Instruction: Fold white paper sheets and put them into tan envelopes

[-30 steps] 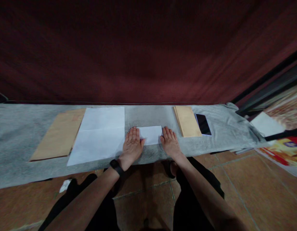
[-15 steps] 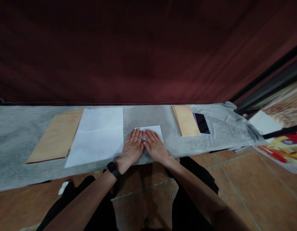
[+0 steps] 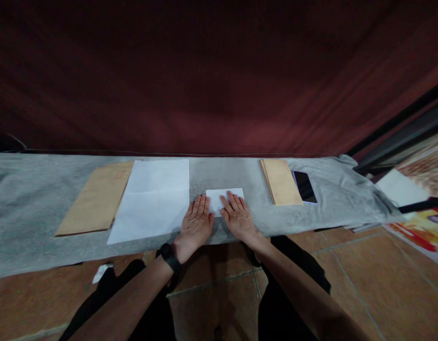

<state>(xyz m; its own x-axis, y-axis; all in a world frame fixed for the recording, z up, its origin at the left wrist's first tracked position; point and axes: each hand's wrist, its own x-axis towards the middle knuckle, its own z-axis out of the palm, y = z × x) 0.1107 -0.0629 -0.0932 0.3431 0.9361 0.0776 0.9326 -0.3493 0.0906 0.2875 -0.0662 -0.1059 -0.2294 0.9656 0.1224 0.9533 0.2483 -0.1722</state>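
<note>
A small folded white paper (image 3: 216,200) lies on the grey cloth in front of me. My left hand (image 3: 197,221) lies flat at the paper's left edge, palm down, with a dark band on the wrist. My right hand (image 3: 239,218) rests palm down on the paper's right part, its fingers spread. Neither hand grips anything. Left of my hands is a large white sheet (image 3: 155,196) with a crease across it.
Brown envelopes (image 3: 96,201) lie at the left, beside the white sheet. To the right are a stack of smaller tan envelopes (image 3: 282,182) and a phone (image 3: 305,187). The grey cloth (image 3: 224,170) covers a narrow surface below a dark red curtain (image 3: 219,94).
My hands have moved apart on the small paper, the left one to its left edge, uncovering its middle. The whole view has shifted slightly.
</note>
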